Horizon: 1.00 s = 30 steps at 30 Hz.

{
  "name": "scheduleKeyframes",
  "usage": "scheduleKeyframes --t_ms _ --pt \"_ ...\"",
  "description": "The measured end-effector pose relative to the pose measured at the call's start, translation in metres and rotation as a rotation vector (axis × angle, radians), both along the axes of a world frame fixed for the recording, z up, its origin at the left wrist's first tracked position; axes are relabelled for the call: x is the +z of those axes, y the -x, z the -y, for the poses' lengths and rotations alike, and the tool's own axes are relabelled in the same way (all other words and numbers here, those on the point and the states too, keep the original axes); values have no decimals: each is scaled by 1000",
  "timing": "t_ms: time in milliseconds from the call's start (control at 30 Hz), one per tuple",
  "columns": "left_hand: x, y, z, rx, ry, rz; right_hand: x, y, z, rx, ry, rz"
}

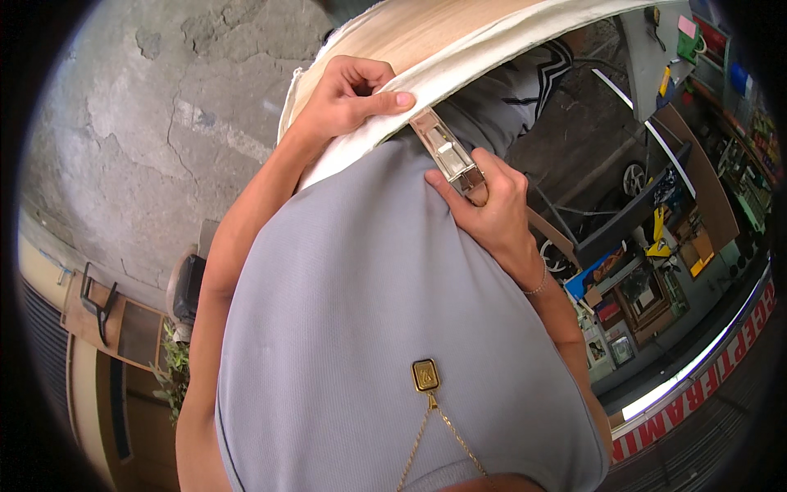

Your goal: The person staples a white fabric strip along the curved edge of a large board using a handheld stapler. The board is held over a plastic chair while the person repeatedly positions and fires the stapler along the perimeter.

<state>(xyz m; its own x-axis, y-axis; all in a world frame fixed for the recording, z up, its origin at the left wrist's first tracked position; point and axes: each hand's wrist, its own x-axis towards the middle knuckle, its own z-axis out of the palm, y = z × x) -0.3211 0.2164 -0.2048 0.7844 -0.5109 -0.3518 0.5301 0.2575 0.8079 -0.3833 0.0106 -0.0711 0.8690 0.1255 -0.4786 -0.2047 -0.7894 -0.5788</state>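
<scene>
A silvery metal tool slants at the edge of white cloth

And here come both arms, bare, up from the lower edge! The left forearm slants up and to the right, bent at the elbow, with the left hand well out in front: fingers curled in, thumb stretched flat toward the right. Over on the other side, the right forearm leans up and inward, and the right hand sits lower, nearer the body, its fingers bent round in a grip, thumb angled up and left!
</scene>
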Motion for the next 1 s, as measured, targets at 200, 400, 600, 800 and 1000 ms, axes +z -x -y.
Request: scheduleKeyframes --t_ms 200,400,600,800,1000 --pt "5 -7 -6 -49 -28 29 47 -21 14 -116 -166 -135" --pt "35 -38 -33 -169 -261 35 67 -82 29 -165 -12 204" --pt "63 -47 -56 -111 -625 164 8 -194 -2 334 224 1047" --pt "84 -48 -70 -115 -779 164 -48 -260 -40 466 113 1245" --pt "100 -37 -73 -60 -874 198 -65 -276 -45 477 15 1140"
